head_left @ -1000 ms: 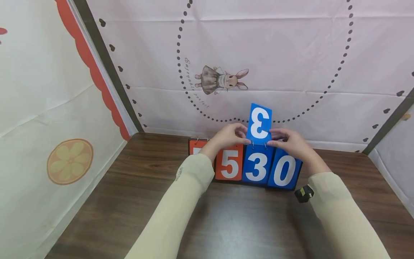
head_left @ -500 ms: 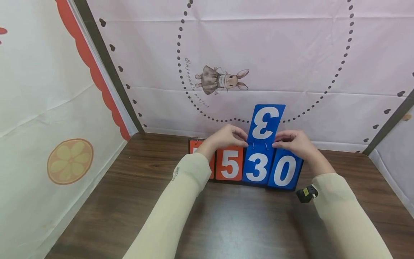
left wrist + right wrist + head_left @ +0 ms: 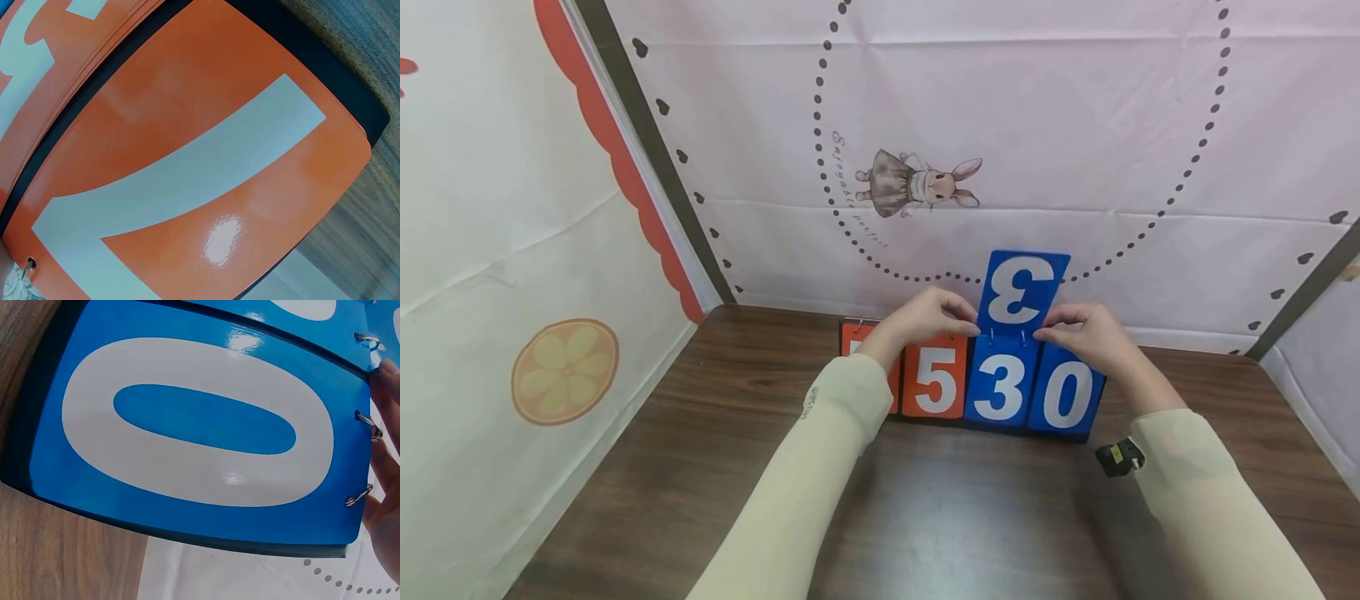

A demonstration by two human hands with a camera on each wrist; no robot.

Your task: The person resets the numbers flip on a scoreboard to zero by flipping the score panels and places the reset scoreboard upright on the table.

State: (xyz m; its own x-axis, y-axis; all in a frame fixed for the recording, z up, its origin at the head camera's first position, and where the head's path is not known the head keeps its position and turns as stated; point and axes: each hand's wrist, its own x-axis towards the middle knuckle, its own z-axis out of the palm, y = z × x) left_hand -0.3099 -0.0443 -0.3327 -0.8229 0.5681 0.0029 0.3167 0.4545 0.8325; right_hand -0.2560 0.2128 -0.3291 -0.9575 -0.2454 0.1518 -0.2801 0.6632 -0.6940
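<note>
A tabletop flip scoreboard (image 3: 933,383) stands near the back of the table, with two orange cards on its left and two blue on its right. One blue number card (image 3: 1017,293) is turned up over its rings, so its 3 shows upside down. My left hand (image 3: 928,318) pinches at this card's lower left edge. At its lower right edge my right hand (image 3: 1088,332) pinches too, thumb in front. Below hangs another blue 3 card (image 3: 998,388). The left wrist view shows an orange 7 card (image 3: 187,156); a blue 0 card (image 3: 200,422) fills the right wrist view.
The wood-grain table (image 3: 955,517) reaches toward me in front of the scoreboard. Right behind it rises a pale cloth wall (image 3: 1075,125) with a printed rabbit. Another cloth panel (image 3: 490,250) closes the left side. A small black device (image 3: 1120,457) sits at my right cuff.
The turned-up blue card has shifted right and now slants back to the right. My right hand has moved slightly right; my left hand stays near the rings.
</note>
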